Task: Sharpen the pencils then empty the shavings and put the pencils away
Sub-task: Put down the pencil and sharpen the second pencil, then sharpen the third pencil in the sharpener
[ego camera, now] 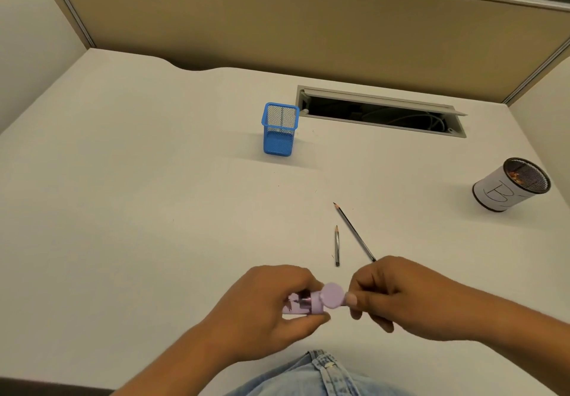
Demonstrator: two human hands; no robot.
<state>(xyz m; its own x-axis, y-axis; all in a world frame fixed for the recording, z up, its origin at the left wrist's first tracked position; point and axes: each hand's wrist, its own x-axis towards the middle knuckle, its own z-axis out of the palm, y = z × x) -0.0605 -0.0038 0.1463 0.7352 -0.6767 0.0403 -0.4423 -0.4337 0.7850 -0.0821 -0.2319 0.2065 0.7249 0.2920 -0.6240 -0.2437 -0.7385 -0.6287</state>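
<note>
My left hand (271,306) grips a lilac pencil sharpener (305,303) by its clear body, just above the desk's near edge. My right hand (398,297) pinches the sharpener's round lilac cap (331,295) at its right end. Dark shavings show inside the clear part. Two sharpened pencils lie on the white desk (154,210) beyond my hands: a short one (337,246) pointing away, and a longer one (354,231) slanting up to the left, its near end hidden behind my right hand. A blue mesh pencil holder (280,129) stands upright further back.
A round mesh bin wrapped in white paper (510,184) stands at the right edge, with shavings inside. An open cable trough (382,113) cuts into the desk behind the blue holder. Tan partition walls (277,19) close off the back and the sides.
</note>
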